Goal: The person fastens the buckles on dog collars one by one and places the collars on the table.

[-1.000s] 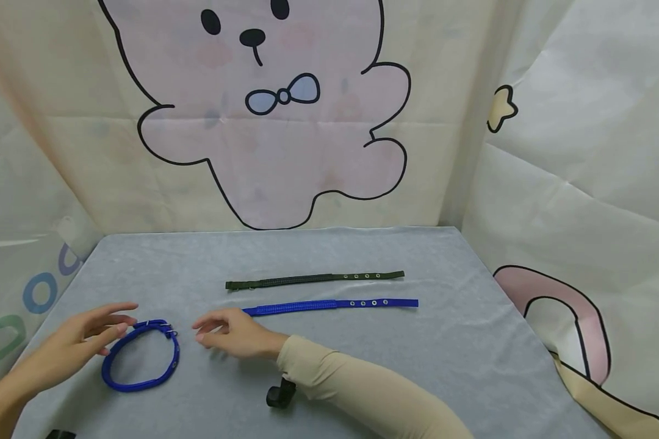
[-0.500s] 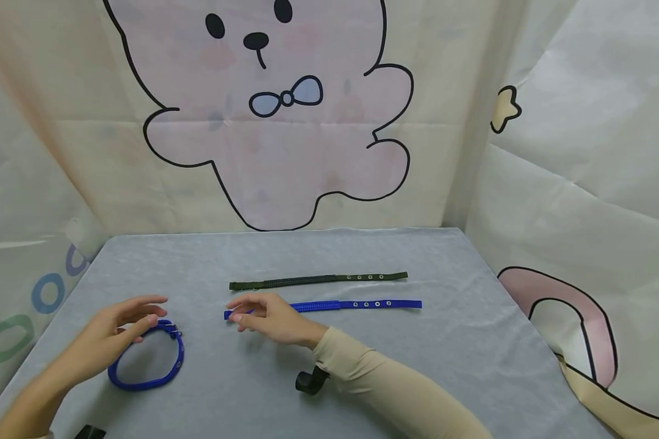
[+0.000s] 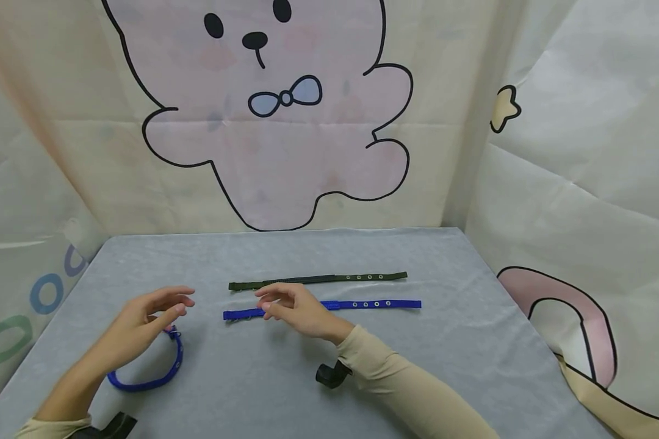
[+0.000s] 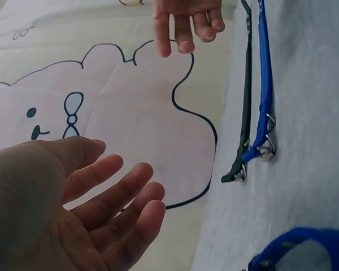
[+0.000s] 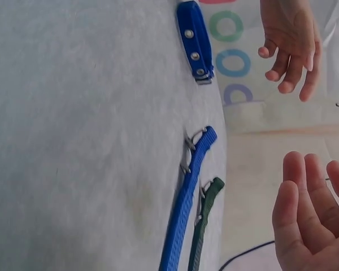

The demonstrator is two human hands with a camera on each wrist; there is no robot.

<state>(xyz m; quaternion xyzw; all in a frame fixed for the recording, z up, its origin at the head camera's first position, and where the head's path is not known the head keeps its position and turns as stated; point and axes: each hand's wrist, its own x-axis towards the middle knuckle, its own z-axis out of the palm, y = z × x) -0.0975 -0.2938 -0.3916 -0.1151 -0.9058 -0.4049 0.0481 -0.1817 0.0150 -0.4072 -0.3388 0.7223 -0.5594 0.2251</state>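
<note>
A blue collar (image 3: 143,385) lies buckled into a loop on the left of the table. Above its far side hovers my left hand (image 3: 148,320), fingers loosely bent and holding nothing. My right hand (image 3: 302,311) hangs over a second blue collar (image 3: 387,303), which is laid out straight and partly hidden behind it. Nothing is between the right fingers. Beyond that lies a straight dark green collar (image 3: 318,278), roughly parallel to the blue one. Metal rings (image 4: 266,148) on the straight blue collar show at its buckle end in the left wrist view.
The table (image 3: 472,366) has a grey cloth cover. Cloth walls printed with cartoons stand at the back (image 3: 329,152), left and right (image 3: 582,152). A black wrist device (image 3: 332,373) hangs below the right sleeve.
Both hands have moved to the right and slightly away from the camera. My left hand has passed from beside the looped blue collar to above its far side. The collars stay put.
</note>
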